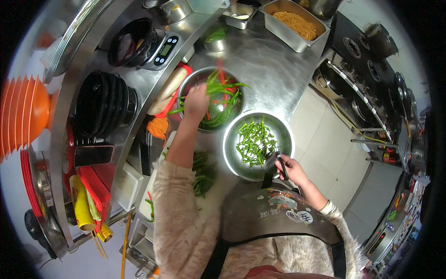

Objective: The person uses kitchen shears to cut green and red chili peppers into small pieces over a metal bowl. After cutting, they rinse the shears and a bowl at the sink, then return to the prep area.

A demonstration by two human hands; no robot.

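Observation:
My left hand is blurred over a steel bowl of long green and red chili peppers; peppers stick out beside its fingers, and the grip itself is partly hidden. Directly to the right, a second steel bowl contains cut green pepper pieces. At that bowl's lower right rim, my right hand holds a small black-handled tool, its metal end over the pieces. The tool's exact kind cannot be told. Dark green peppers lie below the bowls, near my left forearm.
A steel pan of brown strips stands at the table's far end. Left are a shelf with a digital scale, stacked black bowls, white radishes in a red tray and a white cutting board. A stove stands to the right.

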